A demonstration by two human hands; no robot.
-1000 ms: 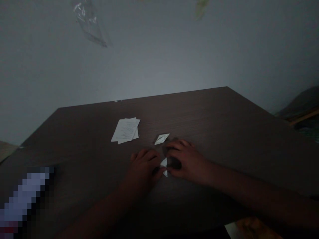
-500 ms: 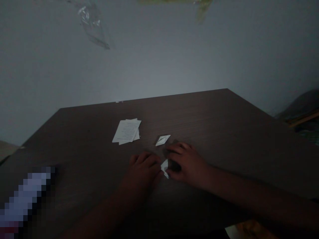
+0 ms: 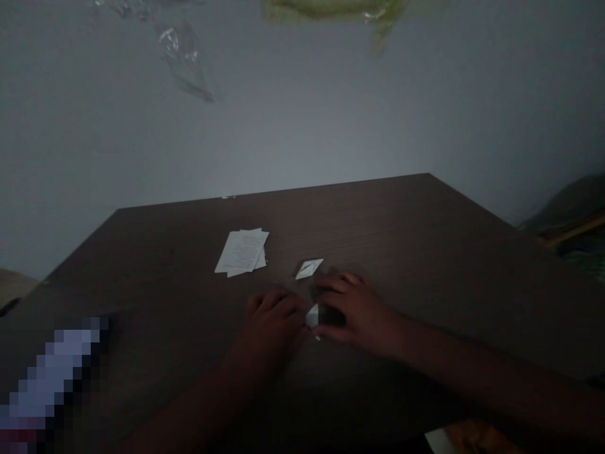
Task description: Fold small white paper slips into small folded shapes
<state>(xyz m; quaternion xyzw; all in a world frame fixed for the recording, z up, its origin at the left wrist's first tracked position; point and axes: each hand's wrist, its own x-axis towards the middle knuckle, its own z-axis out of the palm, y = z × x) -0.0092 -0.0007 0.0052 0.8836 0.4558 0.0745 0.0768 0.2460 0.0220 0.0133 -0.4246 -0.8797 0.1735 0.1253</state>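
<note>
A small folded piece of white paper [image 3: 312, 317] sits on the table between my hands, partly hidden by my fingers. My left hand [image 3: 273, 321] holds its left side with the fingertips, and my right hand [image 3: 350, 309] presses on it from the right. Just beyond them lies a second folded white paper [image 3: 309, 268], flat and touching neither hand. Further left is a small stack of printed white sheets [image 3: 241, 252].
The hands work on a dark wood-grain table [image 3: 378, 214], with a pale wall behind it. A pixelated, blurred object [image 3: 51, 378] lies at the lower left. Clear plastic [image 3: 184, 60] hangs at the top, and a dark shape with a wooden strip [image 3: 574, 230] is beyond the right edge.
The folded paper between my hands shows less and has shifted slightly under my fingers. My hands have drawn a little closer around it. The table sits slightly lower in the view.
</note>
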